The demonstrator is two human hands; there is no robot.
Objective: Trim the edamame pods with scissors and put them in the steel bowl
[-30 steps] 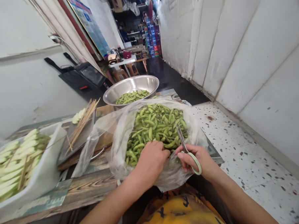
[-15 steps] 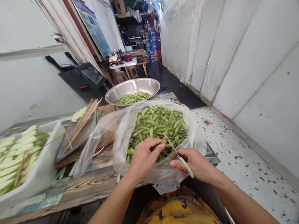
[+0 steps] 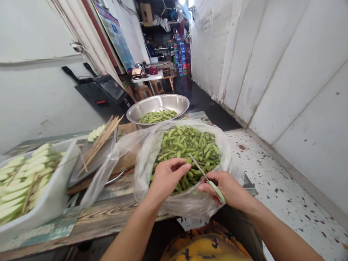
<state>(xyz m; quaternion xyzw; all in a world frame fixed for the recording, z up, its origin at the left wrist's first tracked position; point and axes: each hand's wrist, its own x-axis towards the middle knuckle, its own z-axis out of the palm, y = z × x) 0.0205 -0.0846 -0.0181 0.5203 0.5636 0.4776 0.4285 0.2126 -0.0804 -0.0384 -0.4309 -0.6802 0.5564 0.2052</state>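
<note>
A clear plastic bag [image 3: 143,165] lies open on the wooden bench, full of green edamame pods [image 3: 187,140]. Above its near side, my left hand [image 3: 169,176] is closed in a pinch, thumb and forefinger close together. What it holds, if anything, I cannot make out against the pods. My right hand [image 3: 225,188] grips scissors [image 3: 216,191] with pale green handles. Their blades look closed and point up and left, the tips close to my left fingertips. Behind the bag stands a wide steel bowl [image 3: 179,102] with more pods inside.
To the left is a white tub [image 3: 59,183] of sliced pale green vegetable on skewers. Bamboo sticks [image 3: 103,139] lie across a tray between tub and bag. A black machine [image 3: 102,92] sits by the wall. Speckled floor [image 3: 264,169] extends along the right.
The whole view has shifted slightly. The bright green pod seen by my left fingertips half a second ago no longer shows there. My right hand still holds the scissors.
</note>
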